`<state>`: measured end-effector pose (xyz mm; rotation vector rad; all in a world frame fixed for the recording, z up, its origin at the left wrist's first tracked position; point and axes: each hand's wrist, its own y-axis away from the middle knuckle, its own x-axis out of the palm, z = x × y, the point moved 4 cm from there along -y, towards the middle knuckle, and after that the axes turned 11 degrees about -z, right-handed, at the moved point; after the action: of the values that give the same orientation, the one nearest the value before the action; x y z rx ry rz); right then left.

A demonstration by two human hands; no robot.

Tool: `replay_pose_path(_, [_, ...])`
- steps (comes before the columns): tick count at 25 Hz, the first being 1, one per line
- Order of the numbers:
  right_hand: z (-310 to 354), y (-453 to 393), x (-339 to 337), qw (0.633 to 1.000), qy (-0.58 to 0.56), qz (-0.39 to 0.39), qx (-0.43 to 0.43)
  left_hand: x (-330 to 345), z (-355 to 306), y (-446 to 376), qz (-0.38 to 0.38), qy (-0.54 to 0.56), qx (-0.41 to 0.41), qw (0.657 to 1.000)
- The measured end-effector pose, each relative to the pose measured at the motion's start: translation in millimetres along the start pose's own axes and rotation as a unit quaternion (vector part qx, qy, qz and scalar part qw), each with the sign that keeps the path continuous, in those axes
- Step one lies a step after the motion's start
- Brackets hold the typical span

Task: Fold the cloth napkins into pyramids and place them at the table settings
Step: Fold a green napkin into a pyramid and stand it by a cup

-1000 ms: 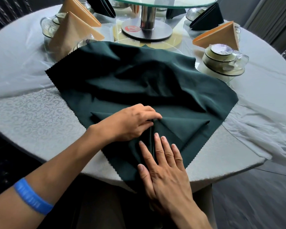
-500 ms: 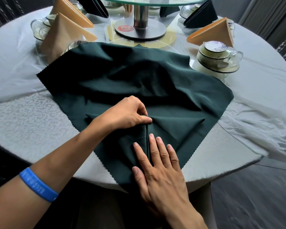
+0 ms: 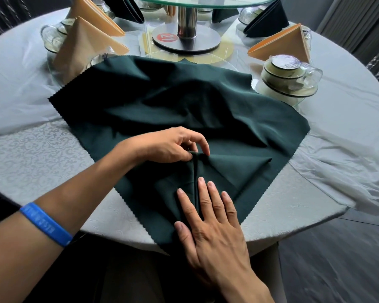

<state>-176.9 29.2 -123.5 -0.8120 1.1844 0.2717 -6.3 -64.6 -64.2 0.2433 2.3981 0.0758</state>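
Green napkin (image 3: 206, 110) spread on the table (image 3: 31, 162), near corner hanging over the edge. Left hand (image 3: 166, 145) pinches the top of the centre pleat; index finger now lifted off the cloth, it was flatter 0.5 s ago. Right hand (image 3: 208, 221) flat, fingers spread, pressing the pleat's lower end, same spot as before. Stacked bowls (image 3: 287, 77) right of the napkin hold an upturned cup. Orange pyramids (image 3: 83, 42) stand at the settings. Blue wristband (image 3: 46, 224) text unreadable. Red disc (image 3: 165, 37) at the turntable base (image 3: 186, 40): number unclear.
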Motion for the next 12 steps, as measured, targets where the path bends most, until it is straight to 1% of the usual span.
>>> replay_pose_path(2, [0, 0, -2, 1.000, -0.023, 0.008, 0.002, -6, -4, 0, 0.033, -0.003, -0.001, 0.999])
replay_pose_path(3, [-1, 1, -6, 0.999, -0.053, 0.002, 0.008, -8, -8, 2, 0.036, 0.002, 0.006, 0.999])
replay_pose_path(4, [-2, -1, -12, 0.993, -0.114, -0.013, 0.033, -11, -12, 5, 0.031, 0.020, 0.015, 0.999])
replay_pose_path(5, [-3, -4, -22, 0.977, -0.197, -0.028, 0.084, -14, -20, 10, 0.024, 0.045, 0.022, 0.998])
replay_pose_path(6, [-4, -8, -32, 0.948, -0.280, -0.035, 0.148, -18, -27, 16, 0.017, 0.071, 0.028, 0.997])
replay_pose_path(7, [-5, -13, -41, 0.919, -0.334, -0.048, 0.202, -20, -37, 23, 0.012, 0.091, 0.036, 0.995])
replay_pose_path(8, [-6, -17, -51, 0.902, -0.354, -0.071, 0.236, -21, -48, 31, 0.008, 0.101, 0.051, 0.994])
replay_pose_path(10, [-7, -26, -72, 0.886, -0.376, -0.114, 0.246, -20, -77, 49, -0.017, 0.121, 0.105, 0.987])
replay_pose_path(11, [-10, -32, -83, 0.877, -0.399, -0.121, 0.239, -21, -91, 59, -0.050, 0.133, 0.140, 0.980])
replay_pose_path(12, [-15, -38, -92, 0.859, -0.442, -0.116, 0.230, -24, -99, 67, -0.098, 0.133, 0.170, 0.972])
